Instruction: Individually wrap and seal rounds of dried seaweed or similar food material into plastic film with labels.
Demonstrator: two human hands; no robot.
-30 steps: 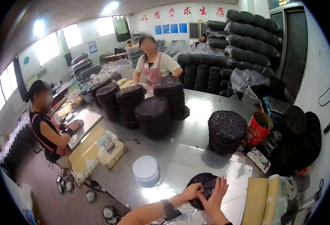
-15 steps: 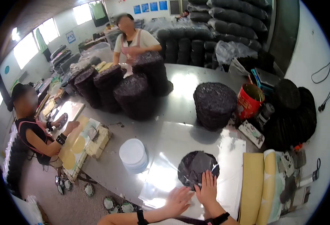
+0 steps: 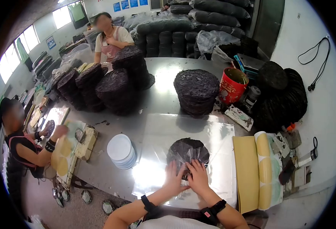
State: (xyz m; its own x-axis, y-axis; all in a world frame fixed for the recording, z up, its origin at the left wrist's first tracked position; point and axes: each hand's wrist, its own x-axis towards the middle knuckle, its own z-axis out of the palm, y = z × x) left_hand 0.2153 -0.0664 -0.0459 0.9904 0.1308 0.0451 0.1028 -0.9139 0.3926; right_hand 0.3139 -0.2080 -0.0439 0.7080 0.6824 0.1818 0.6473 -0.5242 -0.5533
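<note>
A flat round disc of dark, seaweed-like sheet point(image 3: 190, 149) lies on the glossy clear plastic sheet point(image 3: 152, 133) in front of me. Clear film with creases covers part of the disc. My left hand point(image 3: 173, 177) rests on the disc's near left edge, fingers stretched out. Beside it, my right hand point(image 3: 198, 176) presses on the near right edge with its fingers spread. Neither hand grips anything; both touch the film over the disc. To the left stands a stack of round white lids or discs point(image 3: 119, 147).
A tall stack of dark discs point(image 3: 197, 91) stands beyond the plastic, near a red tin point(image 3: 232, 86). More dark stacks point(image 3: 114, 91) stand at the back left. Yellow rolled sheets point(image 3: 264, 164) lie at right. One co-worker point(image 3: 112, 40) stands opposite; another point(image 3: 26, 145) works at left.
My left hand has moved from the plastic onto the disc, next to my right hand. The loose dark piece on the disc no longer shows separately. The camera view has shifted right.
</note>
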